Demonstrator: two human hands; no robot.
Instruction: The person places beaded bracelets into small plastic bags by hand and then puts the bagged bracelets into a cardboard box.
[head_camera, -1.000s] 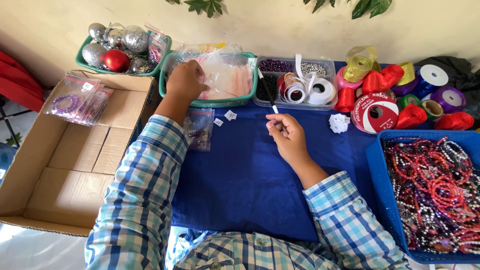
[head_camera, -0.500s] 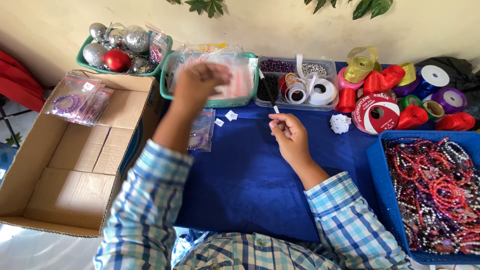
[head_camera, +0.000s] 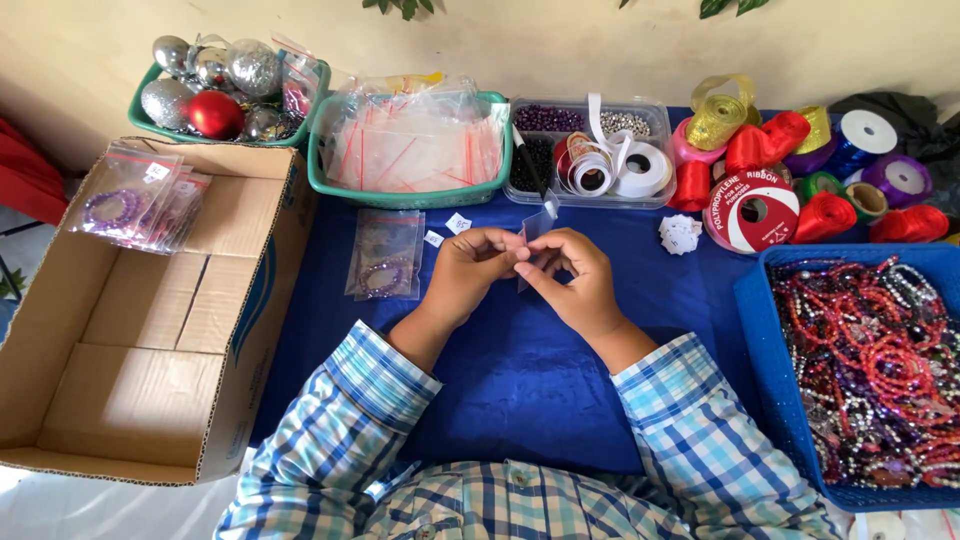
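— Where's the little clear bag (head_camera: 537, 228)?
— Mid-worktop, upright, pinched between both hands: left hand (head_camera: 468, 272) and right hand (head_camera: 572, 278) fingers closed on its lower end, mouth pointing far.

I have a small clear plastic bag (head_camera: 535, 232) pinched upright between my fingertips at the middle of the frame, just above the blue cloth. It is see-through, thin and flat, its top edge pointing toward the upper frame.
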